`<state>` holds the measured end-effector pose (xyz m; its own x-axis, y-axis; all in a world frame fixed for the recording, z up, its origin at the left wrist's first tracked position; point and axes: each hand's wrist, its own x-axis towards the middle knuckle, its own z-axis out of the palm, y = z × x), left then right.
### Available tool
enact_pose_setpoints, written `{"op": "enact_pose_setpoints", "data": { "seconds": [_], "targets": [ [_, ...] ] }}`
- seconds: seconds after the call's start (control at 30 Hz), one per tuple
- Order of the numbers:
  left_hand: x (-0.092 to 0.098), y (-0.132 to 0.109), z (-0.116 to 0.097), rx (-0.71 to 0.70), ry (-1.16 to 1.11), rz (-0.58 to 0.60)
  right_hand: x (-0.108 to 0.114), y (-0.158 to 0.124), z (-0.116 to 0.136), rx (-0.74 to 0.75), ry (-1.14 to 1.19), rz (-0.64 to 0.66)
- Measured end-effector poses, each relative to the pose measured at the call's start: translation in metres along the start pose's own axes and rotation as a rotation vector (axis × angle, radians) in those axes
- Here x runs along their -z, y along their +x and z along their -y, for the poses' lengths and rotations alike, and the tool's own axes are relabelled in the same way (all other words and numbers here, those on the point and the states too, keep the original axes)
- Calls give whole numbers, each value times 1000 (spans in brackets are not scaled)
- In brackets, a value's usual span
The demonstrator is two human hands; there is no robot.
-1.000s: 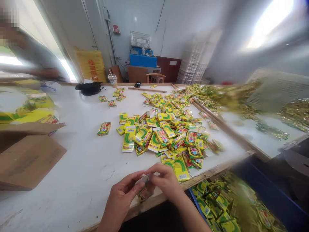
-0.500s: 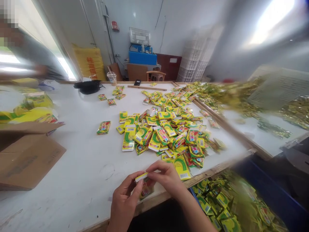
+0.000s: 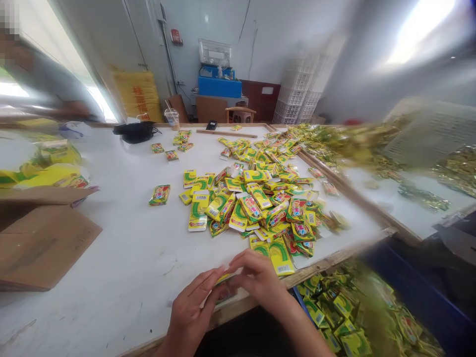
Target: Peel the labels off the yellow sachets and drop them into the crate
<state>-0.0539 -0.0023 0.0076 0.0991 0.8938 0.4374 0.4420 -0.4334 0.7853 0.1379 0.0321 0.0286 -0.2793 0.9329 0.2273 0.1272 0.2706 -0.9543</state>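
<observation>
- small packet (image 3: 224, 286): head view, yellow-green with some red, held at the near edge of the white table (image 3: 122, 248), just over the wooden rim, mostly hidden by fingers
- left hand (image 3: 193, 312) pinches it from the left, thumb and fingers closed on it
- right hand (image 3: 256, 277) clamps it from the right with fingers draped over the top; both hands grasp the same packet and their fingertips nearly touch
- loose pile of packets (image 3: 256, 203) lies just beyond the hands, spreading toward the far right corner of the table; one stray packet (image 3: 159, 195) lies left of it
- blue bin (image 3: 409, 297) sits below the table edge at the right, with many packets of the same kind inside, blurred
- progress, as a judgement: a good share is already in the bin, a big pile is still on the table, so roughly mid-way with plenty left
- cardboard box (image 3: 40, 243) at the left with flaps open; black bag (image 3: 136, 133) and plastic cup (image 3: 172, 119) at the far edge
- another person's arm (image 3: 70, 106) at far left, blurred, well apart from the hands
- versus half a second ago: the packet's yellow edge stood out above the fingers, now the hands have closed over it and sit slightly lower; pile, box and bag unchanged
</observation>
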Motion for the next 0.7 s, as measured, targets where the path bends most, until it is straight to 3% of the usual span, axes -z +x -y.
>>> {"op": "enact_pose_setpoints", "data": {
  "seconds": [0.23,0.43,0.57,0.7],
  "targets": [
    [0,-6,2,-37,-50,70,-15,-20,-9,142,-58,-83],
    [1,-10,11,199,50,70,-15,-20,2,123,-92,-94],
    [-3,-3,8,175,-26,162,-14,-18,6,158,-155,-47],
    [-4,-2,8,205,-72,141,-7,-20,2,82,-157,-64]
  ]
}}
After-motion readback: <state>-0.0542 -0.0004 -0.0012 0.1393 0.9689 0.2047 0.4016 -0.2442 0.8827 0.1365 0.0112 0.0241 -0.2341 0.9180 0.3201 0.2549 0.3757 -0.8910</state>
